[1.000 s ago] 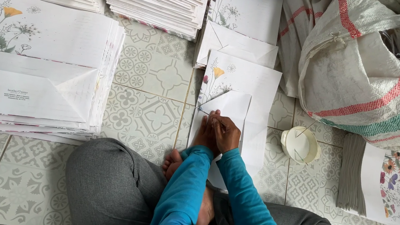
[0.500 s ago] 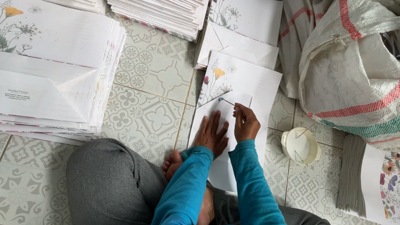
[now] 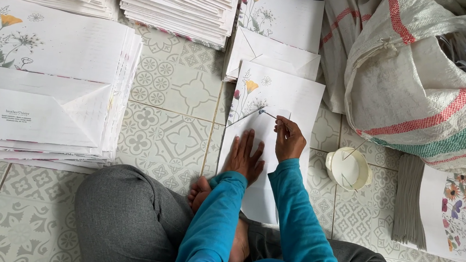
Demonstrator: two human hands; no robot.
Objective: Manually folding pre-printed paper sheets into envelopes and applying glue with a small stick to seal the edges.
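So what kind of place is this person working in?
Probably a home workshop for making envelopes by hand: the person sits on a patterned tile floor amid stacks of flowered envelopes, with a small glue tub and a woven sack nearby.

The white floral-printed paper sheet [image 3: 272, 103] under the hands is matt and smooth, as are the tall stacks of white paper envelopes [image 3: 50, 82] at the left edge of the floor, whose folded flaps show crisp creases. The floor itself is of pale grey patterned ceramic tiles [image 3: 168, 125], smooth with a faint sheen, and the small round cream plastic pot [image 3: 348, 168] looks slightly glossy. The big white sack with red and green stripes [image 3: 419, 92] is coarse woven plastic cloth, wrinkled and dull, while the teal sleeves [image 3: 292, 222] and grey trousers [image 3: 128, 218] are soft matt fabric.
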